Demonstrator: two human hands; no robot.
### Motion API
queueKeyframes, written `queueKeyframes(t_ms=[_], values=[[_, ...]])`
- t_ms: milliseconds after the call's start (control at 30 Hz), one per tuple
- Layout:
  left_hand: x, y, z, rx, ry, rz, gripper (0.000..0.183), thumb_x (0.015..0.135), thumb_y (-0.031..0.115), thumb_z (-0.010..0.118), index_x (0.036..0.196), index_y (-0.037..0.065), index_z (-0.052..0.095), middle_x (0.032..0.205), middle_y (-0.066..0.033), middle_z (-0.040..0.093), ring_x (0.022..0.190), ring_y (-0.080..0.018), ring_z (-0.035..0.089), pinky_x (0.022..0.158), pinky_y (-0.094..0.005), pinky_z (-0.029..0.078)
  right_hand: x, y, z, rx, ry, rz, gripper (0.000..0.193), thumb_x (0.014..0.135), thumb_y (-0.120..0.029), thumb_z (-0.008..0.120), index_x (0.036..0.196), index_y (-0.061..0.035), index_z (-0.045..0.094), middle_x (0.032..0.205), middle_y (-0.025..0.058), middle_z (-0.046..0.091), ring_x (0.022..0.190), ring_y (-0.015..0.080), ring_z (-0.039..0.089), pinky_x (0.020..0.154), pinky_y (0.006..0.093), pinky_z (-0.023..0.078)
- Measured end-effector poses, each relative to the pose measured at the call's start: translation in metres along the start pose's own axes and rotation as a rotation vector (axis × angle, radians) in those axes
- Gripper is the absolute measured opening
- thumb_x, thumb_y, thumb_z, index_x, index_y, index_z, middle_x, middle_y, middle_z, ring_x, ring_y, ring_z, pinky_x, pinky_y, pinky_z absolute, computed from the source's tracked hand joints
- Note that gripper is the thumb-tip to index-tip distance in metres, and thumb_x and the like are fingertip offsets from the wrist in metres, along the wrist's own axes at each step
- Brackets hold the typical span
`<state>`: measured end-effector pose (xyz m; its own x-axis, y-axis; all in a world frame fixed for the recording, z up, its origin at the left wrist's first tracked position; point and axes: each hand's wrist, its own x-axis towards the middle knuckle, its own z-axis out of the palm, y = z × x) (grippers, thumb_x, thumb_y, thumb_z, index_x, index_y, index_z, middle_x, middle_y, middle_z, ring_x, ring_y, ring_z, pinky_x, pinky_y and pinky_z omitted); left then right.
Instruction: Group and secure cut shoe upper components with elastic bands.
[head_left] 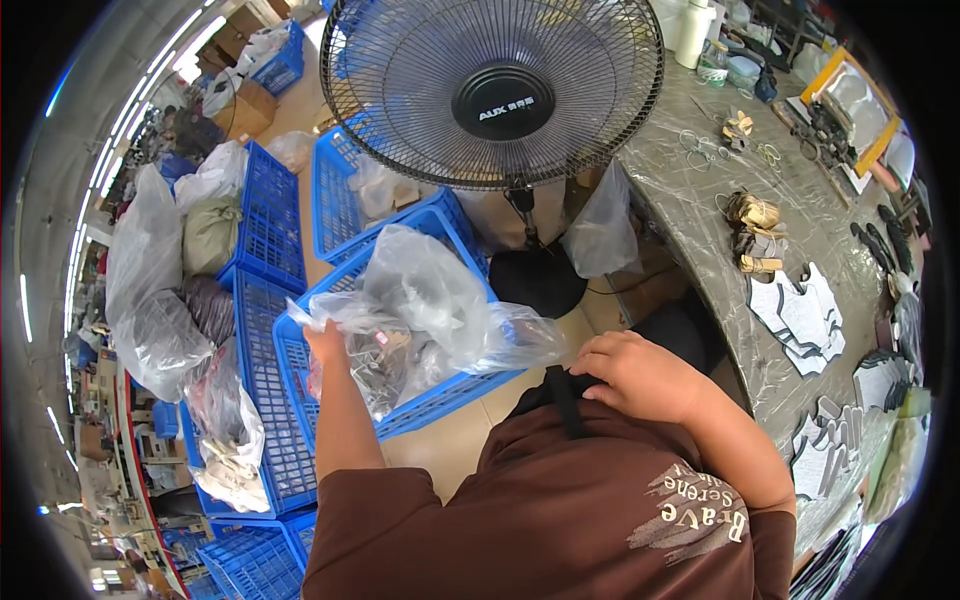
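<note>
My left hand (326, 345) reaches into the blue crate in front of me. Its fingers are closed on the edge of a clear plastic bag (425, 280), whose loose film spreads over the crate's far side. Dark, thin pieces (378, 365) show through the film beside that hand; their kind I cannot make out. My right hand (635, 375) rests at the hem of my brown shirt, beside a black strap (565, 402). Its fingers lie loosely bent over the cloth, with nothing visible in them.
A large black fan (500, 100) stands ahead. More blue crates (275, 400) flank the one I reach into, some with bagged goods (155, 300). To my right, a film-covered table (700, 180) bears grey-white cut pieces (800, 315), tied bundles (757, 232) and scissors (815, 148).
</note>
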<state>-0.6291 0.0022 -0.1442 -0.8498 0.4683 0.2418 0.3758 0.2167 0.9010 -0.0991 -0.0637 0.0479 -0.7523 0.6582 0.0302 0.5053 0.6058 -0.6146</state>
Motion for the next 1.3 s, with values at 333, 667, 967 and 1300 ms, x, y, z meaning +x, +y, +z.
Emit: queueKeyframes(t_ms=[333, 667, 967, 1300], values=[[0.032, 0.100, -0.045, -0.205, -0.473, 0.098, 0.031, 0.084, 0.019, 0.062, 0.105, -0.005, 0.060, 0.095, -0.0135, 0.066, 0.084, -0.0236, 0.062, 0.068, -0.0371, 0.047, 0.003, 0.004, 0.006, -0.009, -0.066, 0.036, 0.030, 0.078, -0.015, 0.066, 0.105, -0.0038, 0.061, 0.108, 0.0120, 0.060, 0.104, 0.0311, 0.055, 0.093, 0.0400, 0.041], [0.002, 0.097, -0.093, -0.056, -0.208, 0.182, 0.039, 0.094, 0.032, 0.049, 0.103, -0.001, 0.068, 0.067, -0.0009, 0.057, 0.062, -0.0111, 0.050, 0.058, -0.0298, 0.041, -0.007, 0.007, 0.001, -0.064, -0.149, 0.100, 0.031, 0.078, -0.015, 0.066, 0.106, -0.0038, 0.061, 0.107, 0.0121, 0.060, 0.103, 0.0309, 0.055, 0.093, 0.0399, 0.041], [0.002, 0.130, -0.122, 0.377, -0.850, 0.053, 0.008, 0.071, 0.003, 0.069, 0.078, -0.001, 0.069, 0.080, -0.0054, 0.067, 0.073, -0.0116, 0.059, 0.069, -0.0269, 0.046, -0.009, 0.006, 0.012, -0.045, -0.128, 0.046, 0.029, 0.081, -0.018, 0.064, 0.106, -0.0057, 0.062, 0.102, 0.0119, 0.061, 0.101, 0.0298, 0.057, 0.090, 0.0397, 0.042], [-0.018, 0.186, -0.115, 1.098, -1.255, -0.148, 0.028, 0.076, 0.030, 0.068, 0.083, 0.002, 0.072, 0.076, -0.0073, 0.071, 0.060, -0.0158, 0.064, 0.061, -0.0286, 0.051, -0.014, 0.005, 0.013, -0.056, -0.116, 0.044, 0.028, 0.081, -0.019, 0.064, 0.106, -0.0060, 0.062, 0.103, 0.0120, 0.061, 0.102, 0.0286, 0.057, 0.091, 0.0389, 0.042]])
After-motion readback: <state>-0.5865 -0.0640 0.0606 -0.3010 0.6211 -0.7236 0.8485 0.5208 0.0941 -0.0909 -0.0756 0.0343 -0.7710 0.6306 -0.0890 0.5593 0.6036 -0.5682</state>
